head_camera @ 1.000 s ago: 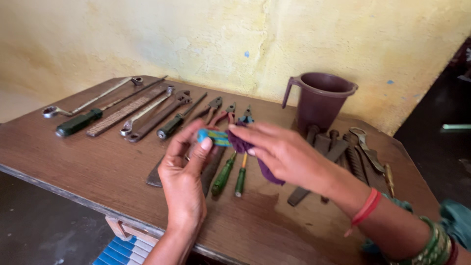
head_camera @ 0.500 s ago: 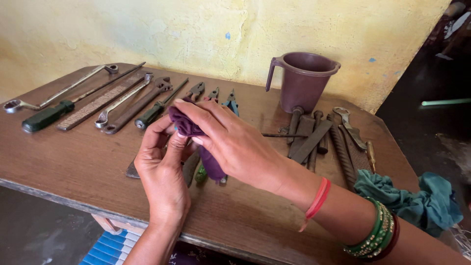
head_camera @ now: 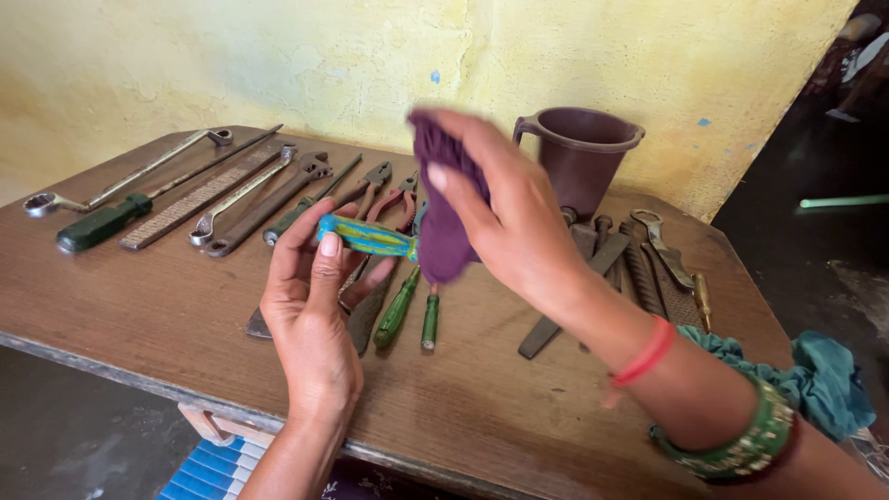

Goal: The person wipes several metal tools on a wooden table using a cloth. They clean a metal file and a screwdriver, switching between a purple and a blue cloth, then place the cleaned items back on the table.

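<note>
Two hands work over a wooden bench (head_camera: 120, 306) crowded with old tools. Far left of the left grip lie a ring spanner (head_camera: 120, 176), a green-handled tool (head_camera: 102, 222) and a flat file (head_camera: 190, 199); nearer it sit more spanners and a green-handled screwdriver (head_camera: 294, 215).

The left hand (head_camera: 310, 310) is raised above the bench, its grip clamped — thumb over, fingers under — on the blue-and-yellow handle (head_camera: 366, 237) of a tool whose working end is hidden inside the cloth, so what kind of tool it is cannot be told. Directly below that grip lie two small green-handled screwdrivers (head_camera: 412, 310) and red-handled pliers (head_camera: 394, 204).

The right hand (head_camera: 514, 218) has its grip closed on a purple cloth (head_camera: 444, 208), bunched over the tool's far end. Behind that grip stands a brown plastic jug (head_camera: 579, 157); to its right lie rusty files (head_camera: 639, 268) and a teal rag (head_camera: 815, 380) at the bench edge.

As a judgement: the left grip takes only the handle's end, so a hard rub could twist the tool loose onto the screwdrivers below — or a hidden sharp tip could push through the thin cloth into the right palm. The wide right forearm also passes close to the jug and could knock it.
</note>
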